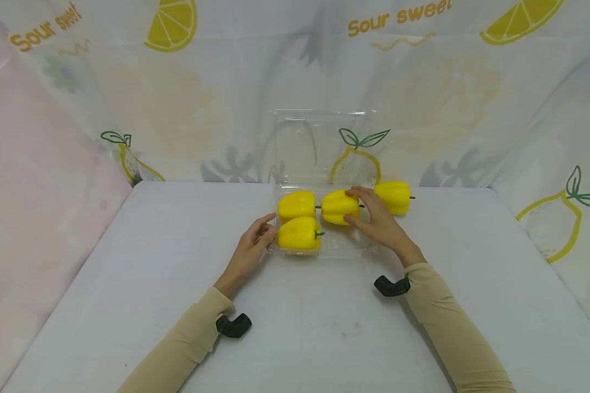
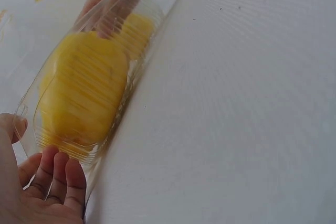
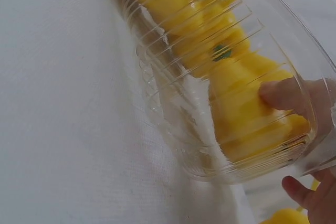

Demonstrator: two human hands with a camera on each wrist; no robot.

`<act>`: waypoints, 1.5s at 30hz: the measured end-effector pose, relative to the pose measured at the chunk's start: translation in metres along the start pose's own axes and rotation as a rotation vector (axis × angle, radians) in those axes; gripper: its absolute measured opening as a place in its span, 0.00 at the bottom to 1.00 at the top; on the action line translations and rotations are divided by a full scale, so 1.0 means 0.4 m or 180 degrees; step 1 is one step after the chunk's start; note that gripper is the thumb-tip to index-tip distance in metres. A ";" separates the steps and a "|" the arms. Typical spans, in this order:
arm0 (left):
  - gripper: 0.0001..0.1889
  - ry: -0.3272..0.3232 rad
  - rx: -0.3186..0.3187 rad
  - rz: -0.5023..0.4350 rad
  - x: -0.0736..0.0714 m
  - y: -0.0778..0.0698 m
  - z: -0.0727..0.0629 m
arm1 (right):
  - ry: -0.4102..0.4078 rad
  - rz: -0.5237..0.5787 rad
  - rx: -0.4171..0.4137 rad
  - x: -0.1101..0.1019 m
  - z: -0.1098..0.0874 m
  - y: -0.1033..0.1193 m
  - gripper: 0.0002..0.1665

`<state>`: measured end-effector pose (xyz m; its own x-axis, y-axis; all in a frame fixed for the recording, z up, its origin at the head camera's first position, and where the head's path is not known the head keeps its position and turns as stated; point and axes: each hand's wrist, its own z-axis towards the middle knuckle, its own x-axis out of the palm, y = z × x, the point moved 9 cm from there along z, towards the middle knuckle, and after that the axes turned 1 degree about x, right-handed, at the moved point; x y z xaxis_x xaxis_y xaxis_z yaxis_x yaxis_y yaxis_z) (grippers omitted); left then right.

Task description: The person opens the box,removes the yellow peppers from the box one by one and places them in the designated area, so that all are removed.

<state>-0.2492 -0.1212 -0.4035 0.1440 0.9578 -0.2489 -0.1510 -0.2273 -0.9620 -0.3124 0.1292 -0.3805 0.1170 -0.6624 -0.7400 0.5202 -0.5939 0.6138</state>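
Observation:
A clear plastic clamshell container point(image 1: 346, 245) lies with its lid point(image 1: 295, 147) raised at the back. My left hand point(image 1: 253, 245) holds its left end, fingertips point(image 2: 60, 161) against the ribbed wall and another digit at the rim. Two yellow bell peppers, a rear one point(image 1: 296, 205) and a front one point(image 1: 297, 234), lie in the left half, stems to the right. My right hand point(image 1: 378, 221) grips a third yellow bell pepper point(image 1: 336, 206) in the back right part, its thumb on the near side. Through the transparent wall, the right wrist view shows this pepper point(image 3: 241, 114) too.
Another yellow bell pepper point(image 1: 393, 197) lies on the white tabletop point(image 1: 324, 316), just right of the container and behind my right hand. A lemon-printed curtain point(image 1: 246, 82) hangs along the table's back edge. Black curved pieces sit at both wrists.

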 end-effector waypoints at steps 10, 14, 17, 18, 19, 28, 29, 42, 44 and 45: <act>0.23 -0.0012 -0.0011 0.0026 0.000 -0.001 0.000 | -0.0141 -0.0070 -0.0160 -0.010 0.002 0.018 0.31; 0.23 -0.0019 -0.0034 0.0042 0.000 0.000 -0.002 | -0.0217 -0.0111 -0.0230 -0.014 0.001 0.021 0.31; 0.23 -0.0016 -0.0007 0.0029 0.000 -0.002 -0.002 | -0.0253 -0.0086 -0.0262 -0.017 0.000 0.025 0.31; 0.23 -0.0015 0.0002 0.0019 0.000 -0.002 -0.002 | -0.0263 -0.0071 -0.0273 -0.017 0.000 0.026 0.31; 0.23 -0.0011 0.0010 0.0011 0.001 -0.003 -0.002 | -0.0270 -0.0059 -0.0277 -0.017 0.000 0.026 0.31; 0.22 -0.0015 0.0015 0.0016 -0.001 -0.002 -0.001 | -0.0318 0.0006 -0.0284 -0.018 -0.001 0.025 0.31; 0.22 -0.0014 0.0015 0.0012 -0.001 -0.002 -0.001 | -0.0324 0.0013 -0.0288 -0.019 -0.002 0.025 0.31; 0.22 -0.0076 0.0136 -0.0053 -0.004 0.071 0.022 | -0.0434 0.0078 -0.0331 -0.025 -0.002 0.029 0.30; 0.22 -0.0068 0.0092 -0.0059 -0.004 0.068 0.020 | -0.0453 0.0086 -0.0335 -0.027 -0.003 0.031 0.30; 0.22 -0.0057 0.0099 -0.0066 -0.004 0.058 0.017 | -0.0464 0.0086 -0.0336 -0.029 -0.004 0.032 0.30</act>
<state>-0.2595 -0.1267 -0.4247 0.1298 0.9653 -0.2265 -0.1785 -0.2019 -0.9630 -0.3058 0.1297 -0.3645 0.0121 -0.7412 -0.6712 0.6055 -0.5288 0.5948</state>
